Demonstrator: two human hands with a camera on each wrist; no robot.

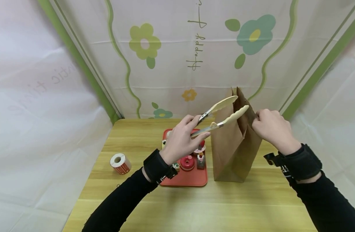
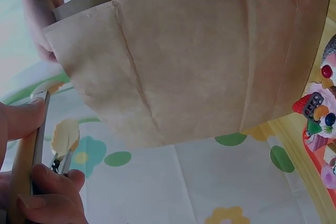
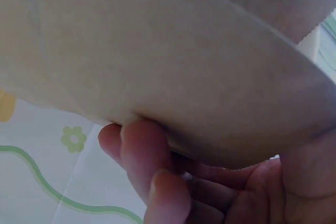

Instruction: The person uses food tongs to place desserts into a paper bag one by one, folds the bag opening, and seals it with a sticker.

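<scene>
A tall brown paper bag (image 1: pixel 229 145) stands upright on the table with its top partly spread. My right hand (image 1: pixel 273 129) grips the bag's upper right edge; in the right wrist view its curled fingers (image 3: pixel 147 150) lie against the paper. My left hand (image 1: pixel 181 138) holds a pair of tongs (image 1: pixel 206 127) with cream tips and metal arms. The tips are spread apart beside the bag's mouth, with nothing seen between them. Below the left hand lies a red tray (image 1: pixel 189 178) bearing several toy-like sweets, among them a red donut (image 1: pixel 187 163) and a small cake slice (image 1: pixel 200 161).
To the left of the tray a roll of stickers (image 1: pixel 120 163) stands on the wooden table (image 1: pixel 195 209). A white floral cloth (image 1: pixel 171 74) hangs behind the table, and pale cloth sides rise at left and right.
</scene>
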